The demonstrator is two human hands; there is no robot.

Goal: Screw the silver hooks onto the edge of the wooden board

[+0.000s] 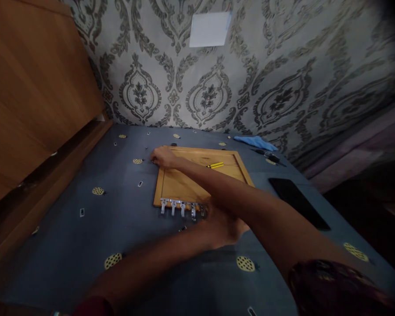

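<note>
A wooden board (187, 184) with a raised rim lies flat on the patterned cloth. Several silvery metal pieces with hanging tongues (173, 206) line its front edge. My right hand (164, 157) reaches across to the far left corner of the board, its fingers closed in a pinch; whatever is between them is too small to make out. Beneath my right forearm, my left hand (225, 226) is at the board's front right, close to the end of the metal row. Blur and the forearm hide its fingers. A small yellow and black tool (215, 165) rests on the board.
To the right lies a flat black slab (298, 202). Farther back are a blue cloth (256, 142) and a dark object with a clear part (271, 156). A wooden cabinet (36, 96) borders the left side, and a patterned wall (207, 96) stands behind.
</note>
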